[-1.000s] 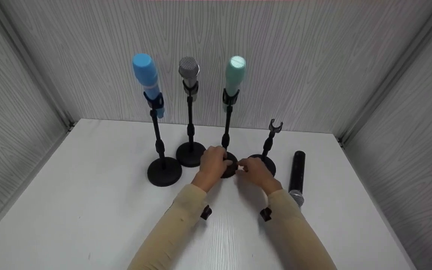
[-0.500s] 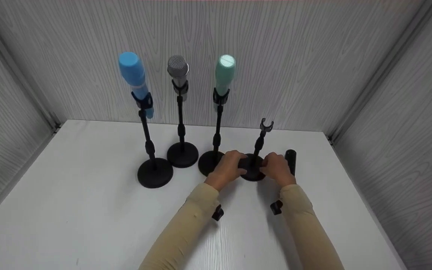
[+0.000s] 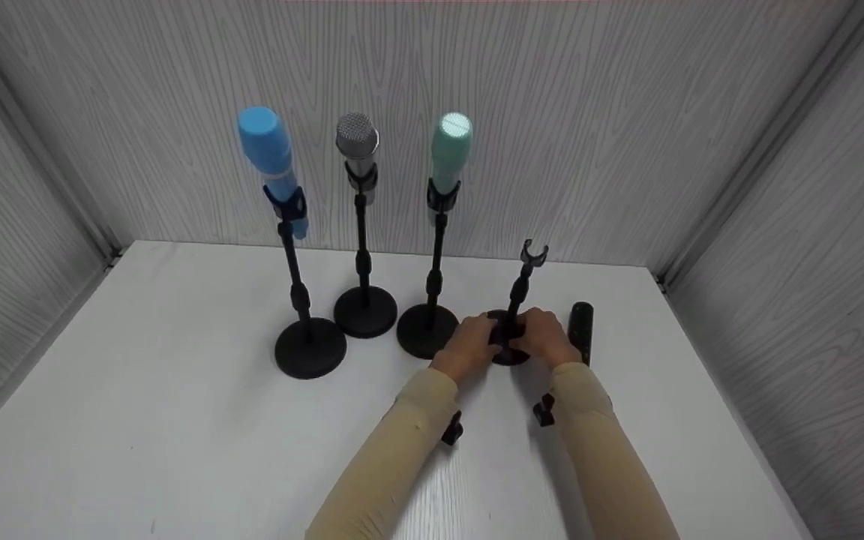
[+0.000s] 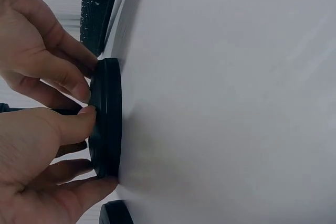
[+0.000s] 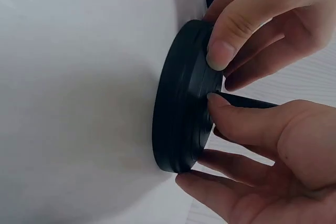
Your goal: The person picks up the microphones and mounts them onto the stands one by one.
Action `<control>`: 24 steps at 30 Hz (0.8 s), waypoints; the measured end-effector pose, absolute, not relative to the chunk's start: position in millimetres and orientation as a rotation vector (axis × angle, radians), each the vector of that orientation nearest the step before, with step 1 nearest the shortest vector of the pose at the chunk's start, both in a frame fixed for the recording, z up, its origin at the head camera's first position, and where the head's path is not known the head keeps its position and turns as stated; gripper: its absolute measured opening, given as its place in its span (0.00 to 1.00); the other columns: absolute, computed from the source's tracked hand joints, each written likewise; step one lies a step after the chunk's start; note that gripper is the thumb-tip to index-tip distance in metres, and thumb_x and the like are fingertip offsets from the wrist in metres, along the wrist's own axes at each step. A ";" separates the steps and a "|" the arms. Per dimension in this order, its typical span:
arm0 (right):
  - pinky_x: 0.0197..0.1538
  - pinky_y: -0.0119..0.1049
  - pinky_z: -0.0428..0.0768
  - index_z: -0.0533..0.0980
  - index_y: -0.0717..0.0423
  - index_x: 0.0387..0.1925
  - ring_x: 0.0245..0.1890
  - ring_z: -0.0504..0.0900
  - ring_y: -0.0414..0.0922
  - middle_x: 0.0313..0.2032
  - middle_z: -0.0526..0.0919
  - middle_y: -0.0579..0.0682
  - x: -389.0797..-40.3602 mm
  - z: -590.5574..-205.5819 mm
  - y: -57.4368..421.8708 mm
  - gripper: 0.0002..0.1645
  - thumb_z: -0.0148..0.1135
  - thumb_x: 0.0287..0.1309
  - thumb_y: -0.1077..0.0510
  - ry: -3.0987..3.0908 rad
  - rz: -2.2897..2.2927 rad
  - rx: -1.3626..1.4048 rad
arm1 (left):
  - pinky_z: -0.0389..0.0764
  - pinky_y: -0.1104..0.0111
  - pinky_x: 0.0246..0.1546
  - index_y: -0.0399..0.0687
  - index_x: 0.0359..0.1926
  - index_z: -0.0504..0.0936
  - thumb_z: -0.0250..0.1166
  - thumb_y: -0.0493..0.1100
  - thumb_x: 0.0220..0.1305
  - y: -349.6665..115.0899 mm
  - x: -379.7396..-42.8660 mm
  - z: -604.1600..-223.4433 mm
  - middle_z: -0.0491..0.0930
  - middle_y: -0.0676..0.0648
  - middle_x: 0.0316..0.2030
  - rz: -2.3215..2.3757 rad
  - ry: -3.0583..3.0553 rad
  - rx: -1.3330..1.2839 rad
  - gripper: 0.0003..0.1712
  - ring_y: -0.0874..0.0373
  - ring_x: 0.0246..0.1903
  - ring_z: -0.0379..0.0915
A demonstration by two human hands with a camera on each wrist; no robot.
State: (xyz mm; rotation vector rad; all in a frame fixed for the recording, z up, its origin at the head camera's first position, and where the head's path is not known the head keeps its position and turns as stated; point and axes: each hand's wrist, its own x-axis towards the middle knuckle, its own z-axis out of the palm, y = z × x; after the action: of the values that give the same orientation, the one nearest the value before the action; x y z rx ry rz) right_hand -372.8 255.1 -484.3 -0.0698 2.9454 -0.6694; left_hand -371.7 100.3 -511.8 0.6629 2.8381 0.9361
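Observation:
A short black microphone stand (image 3: 520,289) with an unfilled clip stands between my hands. My left hand (image 3: 468,349) grips the left side of its round base, and my right hand (image 3: 547,337) holds the right side. Seen from the left wrist, both thumbs press on top of the base (image 4: 107,119), while fingers reach its rim. The right wrist view has the thumbs close together near the pole on the same base (image 5: 181,103). Just right of my right hand lies a black microphone (image 3: 581,326), its near end hidden behind the wrist.
Three taller stands rise to the left, bearing a blue microphone (image 3: 265,142), a silver-headed microphone (image 3: 357,137) and a teal microphone (image 3: 451,150). The teal one's base (image 3: 426,331) is close beside my left hand. Grey panels (image 3: 582,135) enclose the white table (image 3: 199,450).
Both hands have moved right, my left leaving the teal microphone's stand base. They have closed in on the short stand's base from either side. The head view has shifted slightly.

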 end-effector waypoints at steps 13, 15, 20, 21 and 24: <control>0.54 0.51 0.83 0.85 0.68 0.46 0.47 0.86 0.57 0.44 0.89 0.64 -365.5 -482.9 252.1 0.17 0.76 0.56 0.62 2.964 -0.649 -0.103 | 0.81 0.61 0.56 0.41 0.51 0.86 0.70 0.39 0.67 104.6 -360.1 -499.4 0.85 0.40 0.48 0.743 2.881 0.533 0.13 0.49 0.52 0.81; 0.53 0.50 0.83 0.85 0.68 0.44 0.45 0.86 0.55 0.42 0.89 0.64 -361.1 -484.5 249.5 0.15 0.76 0.56 0.62 2.981 -0.643 -0.115 | 0.82 0.60 0.55 0.39 0.52 0.86 0.71 0.39 0.66 103.6 -356.0 -498.5 0.85 0.39 0.48 0.720 2.903 0.535 0.15 0.48 0.52 0.82; 0.49 0.50 0.84 0.85 0.68 0.38 0.40 0.85 0.54 0.37 0.89 0.62 -348.8 -489.5 244.6 0.13 0.77 0.54 0.62 3.025 -0.629 -0.142 | 0.84 0.58 0.54 0.38 0.53 0.85 0.73 0.41 0.65 99.5 -341.6 -496.5 0.86 0.38 0.48 0.651 2.953 0.556 0.18 0.45 0.51 0.84; 0.48 0.50 0.84 0.85 0.68 0.37 0.39 0.85 0.54 0.36 0.89 0.62 -346.3 -490.2 243.8 0.13 0.77 0.53 0.62 3.034 -0.628 -0.154 | 0.84 0.58 0.53 0.37 0.52 0.85 0.73 0.41 0.64 98.3 -338.4 -496.3 0.86 0.38 0.48 0.642 2.958 0.564 0.18 0.45 0.51 0.84; 0.46 0.50 0.83 0.86 0.68 0.34 0.37 0.85 0.55 0.33 0.89 0.62 -338.5 -492.3 241.5 0.12 0.79 0.51 0.62 3.049 -0.629 -0.181 | 0.85 0.58 0.51 0.37 0.51 0.85 0.74 0.42 0.63 94.2 -329.0 -497.1 0.87 0.38 0.45 0.616 2.974 0.600 0.18 0.45 0.49 0.85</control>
State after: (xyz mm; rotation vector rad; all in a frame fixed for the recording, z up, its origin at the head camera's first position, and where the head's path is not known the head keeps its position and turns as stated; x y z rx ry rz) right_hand -338.5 241.5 -492.3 -0.1810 3.0487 -0.6286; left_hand -329.0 94.2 -497.1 0.6001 2.9736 0.6159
